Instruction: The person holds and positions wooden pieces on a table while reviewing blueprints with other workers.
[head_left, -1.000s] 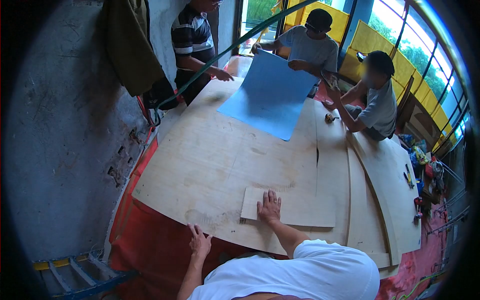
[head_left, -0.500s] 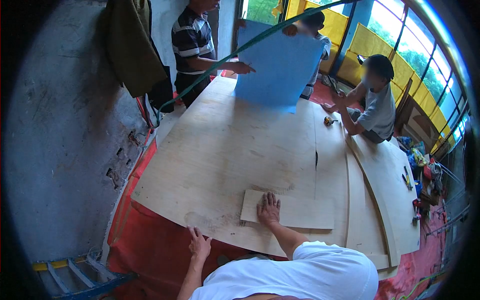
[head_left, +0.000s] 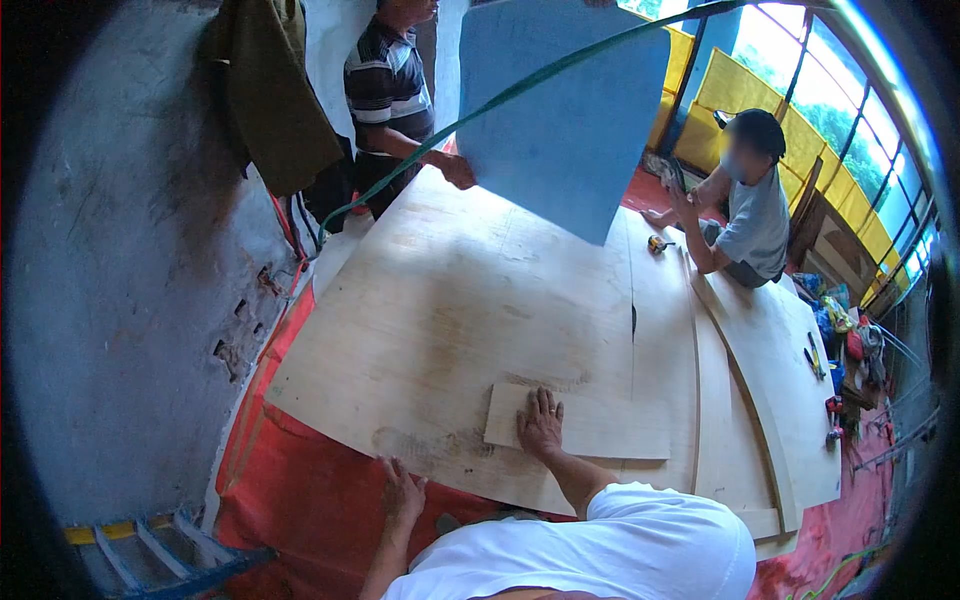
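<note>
My right hand [head_left: 540, 424] lies flat on a small rectangular plywood board [head_left: 610, 428], its fingers stretched out and not wrapped around anything. That board rests on a large plywood sheet [head_left: 450, 300] with dark smudges near its front edge. At that front edge, left of the small board, is my left hand [head_left: 403, 490]. Its fingers are extended and touch the sheet's rim without a visible grip.
Across the sheet, a person in a striped shirt [head_left: 385, 85] holds a blue panel [head_left: 560, 110]. Another person [head_left: 750, 200] crouches at right near a tape measure [head_left: 658, 244]. Long wooden strips [head_left: 750, 400], pliers [head_left: 814, 358], a ladder [head_left: 150, 550] and a green strap [head_left: 540, 75] are around.
The blue panel has risen and tilted, its lower edge now slanting. The striped-shirt person's hand has moved down to its lower left corner. My hands and the small board have barely shifted.
</note>
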